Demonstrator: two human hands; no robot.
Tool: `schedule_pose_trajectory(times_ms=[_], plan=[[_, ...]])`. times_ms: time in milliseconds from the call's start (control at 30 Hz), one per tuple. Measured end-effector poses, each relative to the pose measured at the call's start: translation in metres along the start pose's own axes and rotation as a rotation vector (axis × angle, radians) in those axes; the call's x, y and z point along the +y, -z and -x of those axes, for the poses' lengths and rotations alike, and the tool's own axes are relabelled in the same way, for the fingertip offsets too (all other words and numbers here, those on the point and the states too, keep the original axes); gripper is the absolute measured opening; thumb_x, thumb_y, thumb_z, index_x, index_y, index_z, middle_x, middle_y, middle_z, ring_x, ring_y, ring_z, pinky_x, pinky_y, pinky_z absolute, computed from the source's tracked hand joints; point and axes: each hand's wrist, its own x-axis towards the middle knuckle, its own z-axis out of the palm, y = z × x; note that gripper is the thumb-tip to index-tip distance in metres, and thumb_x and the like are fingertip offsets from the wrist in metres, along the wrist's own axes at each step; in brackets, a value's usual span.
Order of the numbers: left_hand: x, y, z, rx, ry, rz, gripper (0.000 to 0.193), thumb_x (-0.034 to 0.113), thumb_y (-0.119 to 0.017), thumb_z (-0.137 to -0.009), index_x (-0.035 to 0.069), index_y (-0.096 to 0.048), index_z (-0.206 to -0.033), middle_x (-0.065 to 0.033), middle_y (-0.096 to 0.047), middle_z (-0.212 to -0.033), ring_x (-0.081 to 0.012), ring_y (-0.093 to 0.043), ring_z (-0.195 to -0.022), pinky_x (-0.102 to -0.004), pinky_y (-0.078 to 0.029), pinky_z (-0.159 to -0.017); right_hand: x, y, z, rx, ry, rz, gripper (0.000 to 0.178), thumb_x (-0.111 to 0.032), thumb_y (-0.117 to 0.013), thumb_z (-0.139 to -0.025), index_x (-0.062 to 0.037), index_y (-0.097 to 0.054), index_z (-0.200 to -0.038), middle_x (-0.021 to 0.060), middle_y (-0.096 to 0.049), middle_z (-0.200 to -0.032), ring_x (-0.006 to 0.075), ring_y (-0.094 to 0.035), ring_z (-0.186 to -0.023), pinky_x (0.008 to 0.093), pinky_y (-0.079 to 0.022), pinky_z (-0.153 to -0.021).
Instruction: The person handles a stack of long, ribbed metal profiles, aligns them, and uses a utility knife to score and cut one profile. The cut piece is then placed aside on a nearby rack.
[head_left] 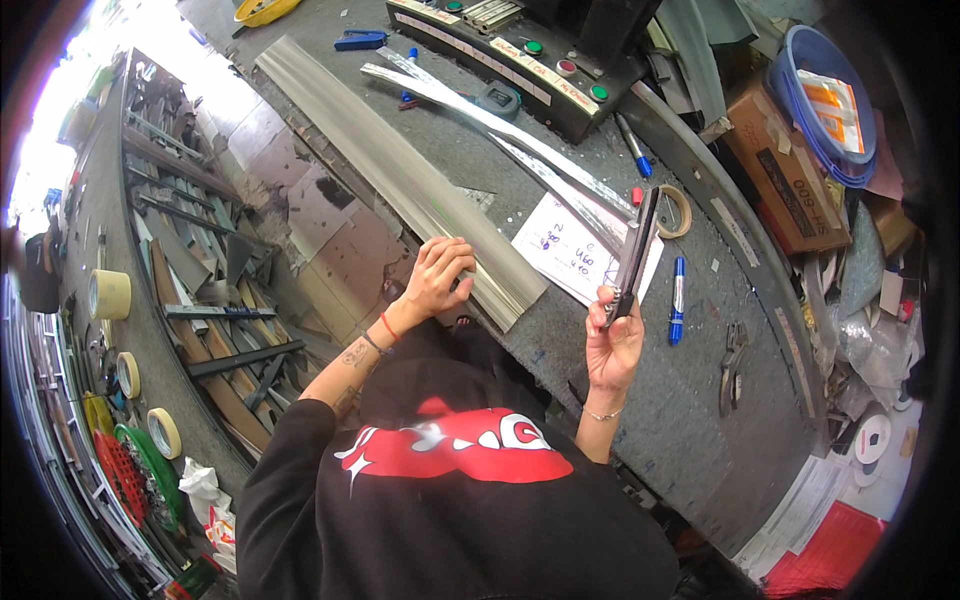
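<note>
Here we are with the work laid out and, I'd judge, partway through: a long, grey-beige, ribbed strip (375, 160) lies lengthwise along the person-side edge of the dark grey worktop (650, 420), and it's in place under the hand. Farther in from that edge, bright silver narrow strips (520, 138) lie loose, reaching over a white sheet of paper with blue handwriting (570, 268). Nothing looks joined together, and whether the ribbed strip has been marked or cut, I can't tell. What seems left is anything involving the piece in the air, since it isn't against the strip.

Now the hands! The left hand (443, 272) is at the ribbed strip's nearer end, fingers loosely curled, half closed over its surface; is it gripping or just resting? The view won't say. Over on the right, the right hand (613, 345) is closed, thumb and fingers pinching the lower end of a slim, dark grey and silver bar-shaped piece (636, 248), raised upright in front of the paper, the strip well apart from it.

Beside that hand, toward the worktop's far curved edge, a blue marker pen (677, 300) lies flat, with a beige tape roll (685, 212) near the bar's top and grey metal pliers (734, 368) farther toward the near right corner.
</note>
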Motion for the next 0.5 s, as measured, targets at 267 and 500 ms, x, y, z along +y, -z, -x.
schedule_pose_trajectory(times_ms=[267,500], plan=[[-0.001,0.0,-0.002,-0.02,-0.021,0.018,0.016,0.013,-0.061,-0.072,0.008,-0.059,-0.087,-0.0052,-0.059,-0.103,-0.026,-0.053,-0.106,-0.0427,-0.038,-0.095,-0.024,0.003,-0.016,0.028,0.133,0.241,0.062,-0.004,-0.054,-0.09,-0.0022,-0.021,-0.142,0.0153,-0.049,-0.117,0.0238,-0.055,-0.103,0.0319,-0.052,-0.084],[0.02,-0.005,-0.011,-0.18,-0.253,0.138,0.019,0.009,-0.065,-0.073,0.004,-0.062,-0.091,-0.0077,-0.06,-0.096,-0.0252,-0.055,-0.098,-0.0373,-0.046,-0.085,0.019,0.011,-0.025,-0.056,-0.233,0.192,0.067,-0.003,-0.054,-0.09,-0.0023,-0.015,-0.145,0.0174,-0.046,-0.125,0.0247,-0.054,-0.109,0.0347,-0.051,-0.088]])
